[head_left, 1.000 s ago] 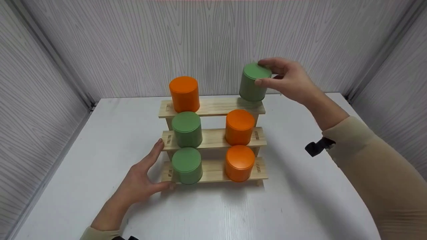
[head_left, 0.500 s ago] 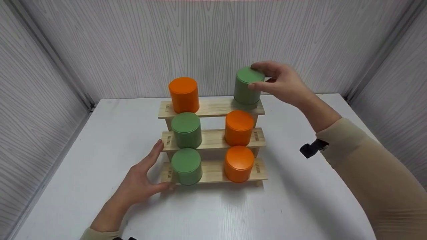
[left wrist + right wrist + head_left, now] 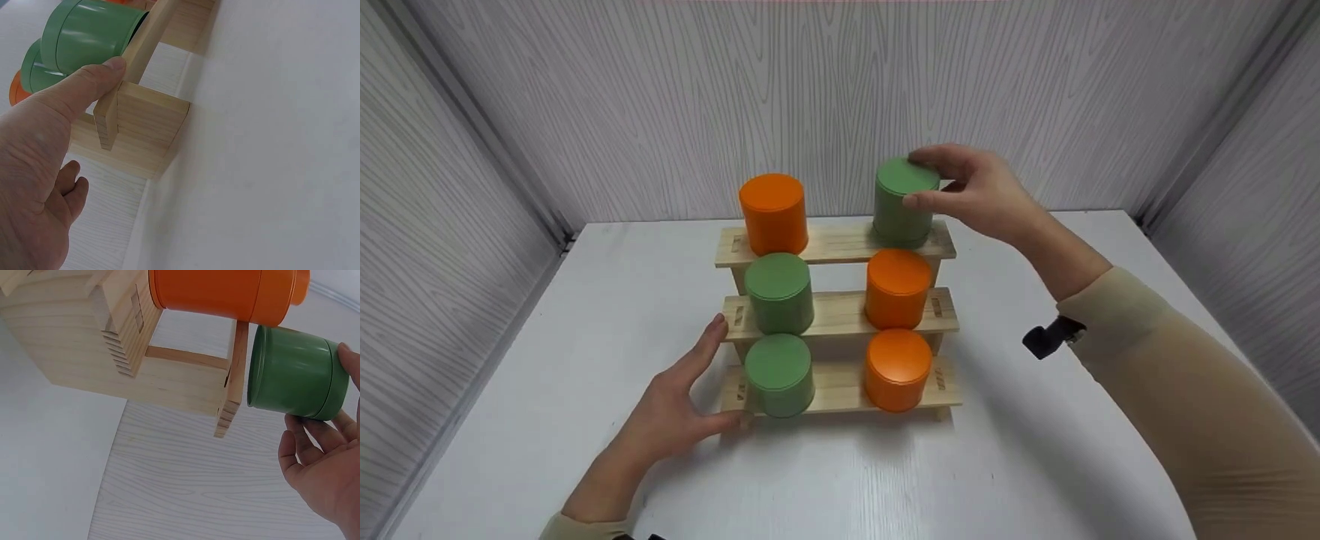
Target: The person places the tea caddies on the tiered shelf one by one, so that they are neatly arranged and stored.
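In the head view my right hand (image 3: 986, 196) grips a green lidded tin (image 3: 901, 214) near its lid, thumb in front and fingers behind. That tin is at the right end of the top board of a three-step wooden rack (image 3: 840, 311). A thin gap shows between its base and the board in the right wrist view. My left hand (image 3: 671, 409) touches the rack's left end, thumb pressing the bottom board's front corner and index fingertip at the middle board. An orange tin (image 3: 774, 214) stands at the top left. Green tins (image 3: 780, 292) line the left below it.
Two orange tins (image 3: 898, 367) stand on the right of the middle and bottom boards. The rack stands on a white table (image 3: 1035, 390), with wood-grain panels (image 3: 840, 97) behind and at both sides.
My right hand has moved left and down with the green tin, bringing it over the top board's right part. The left hand and the other tins have stayed in place.
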Demonstrator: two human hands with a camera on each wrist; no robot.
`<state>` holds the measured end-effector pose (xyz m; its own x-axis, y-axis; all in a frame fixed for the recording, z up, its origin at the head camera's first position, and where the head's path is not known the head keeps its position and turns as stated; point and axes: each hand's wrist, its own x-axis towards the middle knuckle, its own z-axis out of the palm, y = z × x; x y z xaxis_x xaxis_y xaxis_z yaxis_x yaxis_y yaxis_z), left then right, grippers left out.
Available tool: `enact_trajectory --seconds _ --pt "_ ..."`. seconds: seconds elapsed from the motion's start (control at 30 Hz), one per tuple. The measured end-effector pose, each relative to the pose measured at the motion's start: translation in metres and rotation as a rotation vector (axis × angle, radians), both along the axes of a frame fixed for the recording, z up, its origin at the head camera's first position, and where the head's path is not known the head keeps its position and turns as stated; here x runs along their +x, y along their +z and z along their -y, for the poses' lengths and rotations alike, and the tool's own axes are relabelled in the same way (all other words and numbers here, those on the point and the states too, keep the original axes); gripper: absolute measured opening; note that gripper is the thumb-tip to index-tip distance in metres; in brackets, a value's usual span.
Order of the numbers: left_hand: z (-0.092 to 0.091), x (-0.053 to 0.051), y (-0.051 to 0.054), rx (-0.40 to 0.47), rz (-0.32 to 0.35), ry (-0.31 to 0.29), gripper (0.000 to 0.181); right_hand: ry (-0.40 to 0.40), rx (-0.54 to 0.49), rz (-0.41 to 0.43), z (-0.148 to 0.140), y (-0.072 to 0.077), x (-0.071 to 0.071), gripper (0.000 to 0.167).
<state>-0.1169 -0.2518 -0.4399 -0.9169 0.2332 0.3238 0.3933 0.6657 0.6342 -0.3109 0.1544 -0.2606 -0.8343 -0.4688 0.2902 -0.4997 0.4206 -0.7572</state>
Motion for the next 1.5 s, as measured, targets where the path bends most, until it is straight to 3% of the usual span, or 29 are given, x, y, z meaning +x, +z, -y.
enact_trajectory --seconds 0.37,0.77,1.5 --pt "0.0001 0.0008 -0.0001 0.002 -0.038 -0.016 0.126 0.022 -0.001 0.01 0.0039 -0.0034 0.0016 0.06" --pt "0.0004 -0.0006 -0.0008 0.006 -0.013 -0.012 0.125 0.037 -0.003 0.004 0.0059 -0.0038 0.0015 0.059" --pt "0.0011 -0.0029 -0.0024 0.011 -0.045 -0.033 0.125 0.057 -0.008 0.022 0.0095 -0.007 0.0028 0.06"
